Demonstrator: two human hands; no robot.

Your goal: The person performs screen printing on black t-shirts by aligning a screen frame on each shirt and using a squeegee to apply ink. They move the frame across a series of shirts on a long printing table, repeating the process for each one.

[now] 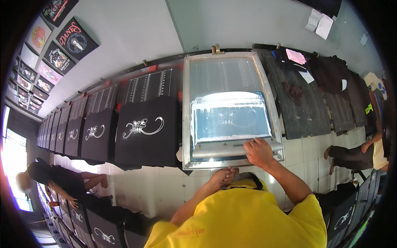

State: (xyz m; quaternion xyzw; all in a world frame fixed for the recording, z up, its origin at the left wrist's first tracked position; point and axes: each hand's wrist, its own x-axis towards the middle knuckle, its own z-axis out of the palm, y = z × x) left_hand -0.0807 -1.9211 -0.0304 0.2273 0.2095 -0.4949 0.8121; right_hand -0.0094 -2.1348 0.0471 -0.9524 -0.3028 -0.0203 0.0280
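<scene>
A screen-printing frame [187, 103] with a metal rim lies in front of me over a dark board. Its blue stencil area [231, 124] shows a scroll-like design, with white ink [227, 99] banded across the top and smeared along the sides and lower edge. My right hand [259, 153] is closed on the right part of a wide metal squeegee [215, 151], which lies across the screen's near end. Just below the frame's near edge, my left hand [223, 177] is closed, its fingers curled; whatever they hold is hidden.
To the left, a row of boards carries black shirts [140, 128] printed with a white scroll design. Dark boards [295, 103] with dark cloth and papers stand to the right. One person [66, 177] is at the lower left, another [359, 153] at the right. More printed shirts [103, 233] lie behind me.
</scene>
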